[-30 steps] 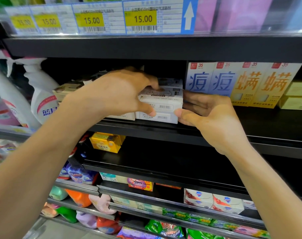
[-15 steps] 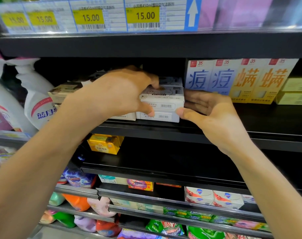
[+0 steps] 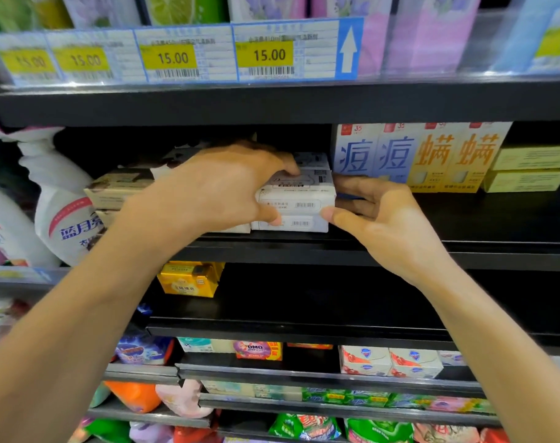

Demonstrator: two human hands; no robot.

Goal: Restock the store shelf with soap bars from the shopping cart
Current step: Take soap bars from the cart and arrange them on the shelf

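Observation:
A stack of white soap bar boxes (image 3: 299, 203) with barcodes stands on the black shelf (image 3: 464, 247) at eye level. My left hand (image 3: 221, 187) covers the stack's top and left side, thumb against its front. From the right, my right hand (image 3: 377, 219) cups the stack, its thumb on the lower front corner and fingers behind the right side. More soap boxes lie to the left, mostly hidden by my left hand. The shopping cart is out of view.
Tall blue and orange cartons (image 3: 413, 155) stand right of the stack, with yellow-green boxes (image 3: 528, 171) beyond. White spray bottles (image 3: 64, 212) are at left. A yellow soap pack (image 3: 189, 279) sits on the shelf below. Price tags (image 3: 176, 55) line the shelf above.
Both hands have stayed on the white stack, pressing it slightly back and together. The camera has drifted a little; nothing was let go.

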